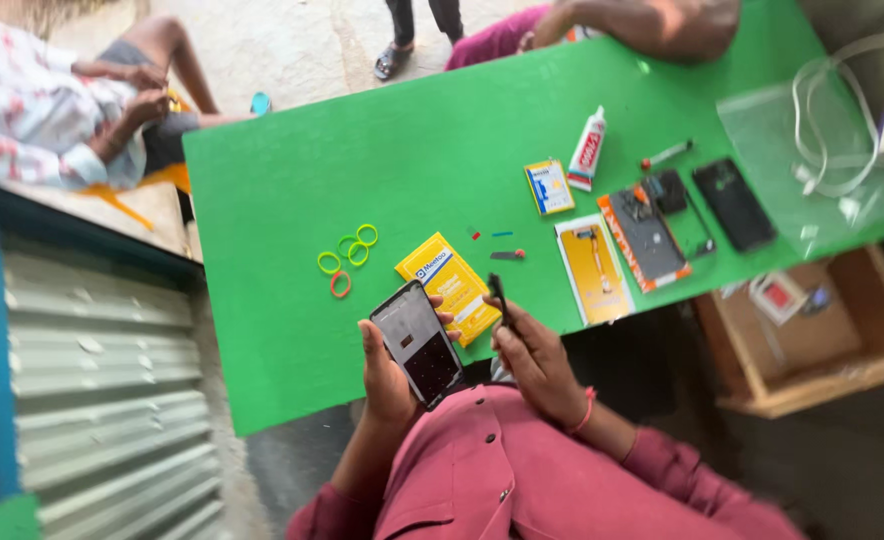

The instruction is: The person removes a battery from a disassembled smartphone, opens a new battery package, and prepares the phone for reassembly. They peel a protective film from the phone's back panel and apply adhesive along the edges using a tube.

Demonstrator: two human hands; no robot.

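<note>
From my head camera, my left hand (390, 365) grips a dark phone (418, 342), fingers wrapped around its edges, screen side up, held over the near edge of the green surface (282, 200). My right hand (534, 358) pinches a thin black tool (499, 297) upright, just beside the phone. A yellow box (454, 280) lies right behind them.

dark phone (419, 343); thin black tool (499, 297)
</note>
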